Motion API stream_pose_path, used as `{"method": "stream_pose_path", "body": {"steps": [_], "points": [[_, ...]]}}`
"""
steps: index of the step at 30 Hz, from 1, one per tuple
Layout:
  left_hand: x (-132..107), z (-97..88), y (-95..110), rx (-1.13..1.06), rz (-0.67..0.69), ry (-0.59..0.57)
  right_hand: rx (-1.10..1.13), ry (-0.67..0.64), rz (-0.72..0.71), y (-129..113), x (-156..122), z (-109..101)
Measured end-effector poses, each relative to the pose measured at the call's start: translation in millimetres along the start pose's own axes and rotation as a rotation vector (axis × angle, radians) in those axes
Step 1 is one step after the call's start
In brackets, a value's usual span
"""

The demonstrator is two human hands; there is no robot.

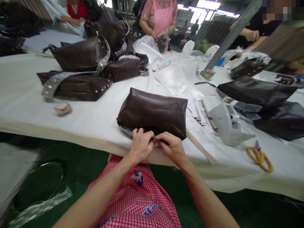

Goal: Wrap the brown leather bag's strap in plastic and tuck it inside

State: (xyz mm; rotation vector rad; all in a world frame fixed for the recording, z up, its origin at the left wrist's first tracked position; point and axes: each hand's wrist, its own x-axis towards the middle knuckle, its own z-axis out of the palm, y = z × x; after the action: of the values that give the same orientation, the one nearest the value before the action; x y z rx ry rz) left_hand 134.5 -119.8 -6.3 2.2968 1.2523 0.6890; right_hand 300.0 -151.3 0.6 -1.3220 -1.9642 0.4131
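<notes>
A dark brown leather bag (154, 110) lies flat on the white table cover (90, 123), close to the near edge. My left hand (140, 145) and my right hand (171, 146) meet at the bag's near edge. Both are closed in a pinch on that edge, fingertips almost touching each other. What sits between the fingertips is too small to make out, though a thin dark strip shows there. A clear plastic film peeks out under the bag's left corner.
More brown bags (78, 85) are piled at the back left, others (256, 91) at the right. A grey tape dispenser (225, 125), yellow-handled scissors (260, 156), card strips and plastic wrapping lie to the right. Other people stand at the far side.
</notes>
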Motion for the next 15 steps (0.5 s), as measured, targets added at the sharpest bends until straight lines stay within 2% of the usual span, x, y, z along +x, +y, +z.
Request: {"method": "stream_pose_path", "body": {"steps": [5, 10, 15], "points": [[-1.0, 2.7, 3.7, 0.036, -0.027, 0.020, -0.008, 0.046, 0.004, 2.0, -3.4, 6.8], [-3.5, 4.2, 3.0, 0.081, 0.041, 0.035, -0.043, 0.143, -0.100, 7.1, -6.5, 13.7], [-2.7, 2.2, 1.6, 0.077, 0.060, -0.008, -0.093, 0.093, -0.239, 13.1, -7.2, 9.1]]}}
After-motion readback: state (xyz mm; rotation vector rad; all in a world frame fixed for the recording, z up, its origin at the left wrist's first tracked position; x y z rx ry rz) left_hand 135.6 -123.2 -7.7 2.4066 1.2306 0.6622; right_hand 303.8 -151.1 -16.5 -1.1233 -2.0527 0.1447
